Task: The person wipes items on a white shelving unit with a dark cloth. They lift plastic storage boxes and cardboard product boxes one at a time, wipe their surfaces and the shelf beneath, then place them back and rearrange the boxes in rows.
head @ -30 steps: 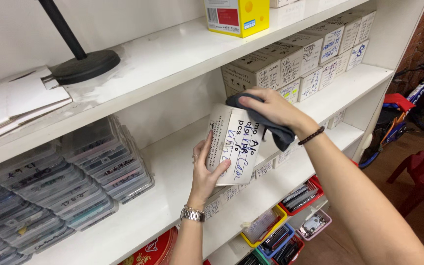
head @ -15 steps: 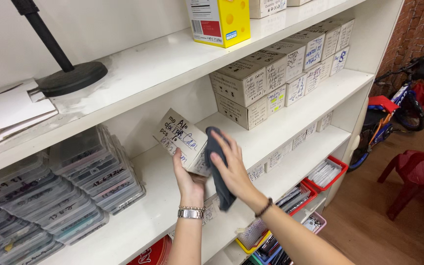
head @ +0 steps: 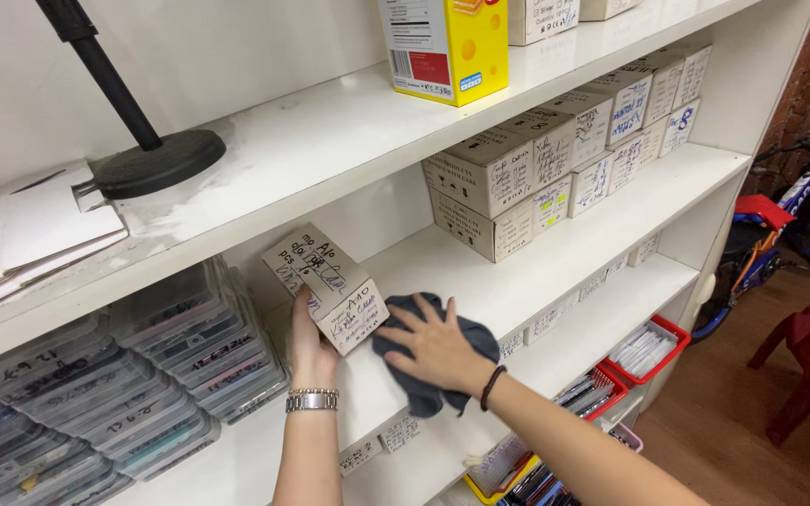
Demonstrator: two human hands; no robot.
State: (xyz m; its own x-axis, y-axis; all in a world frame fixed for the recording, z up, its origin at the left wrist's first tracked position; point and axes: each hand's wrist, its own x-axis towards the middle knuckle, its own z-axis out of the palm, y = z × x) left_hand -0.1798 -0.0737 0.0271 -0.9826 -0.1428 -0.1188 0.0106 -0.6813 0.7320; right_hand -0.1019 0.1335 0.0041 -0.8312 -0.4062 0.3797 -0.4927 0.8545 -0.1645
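Fingers of left hand [head: 309, 345] wrap the small handwritten box [head: 328, 288] tilted off the shelf [head: 527, 281] mid-frame, probably clearing room while right hand [head: 438, 349], fingers spread flat, presses grey cloth [head: 424, 375] below.

white shelf [head: 555, 258] | grey cloth [head: 421, 323] | stacked cardboard boxes [head: 555, 159] | clear cases [head: 189, 361]

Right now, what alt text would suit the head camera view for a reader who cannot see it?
A person's left hand holds a small handwritten cardboard box tilted on a white shelf, while the right hand presses a dark grey cloth flat on the shelf beside it. Clear plastic cases are stacked to the left; more boxes stand further right.
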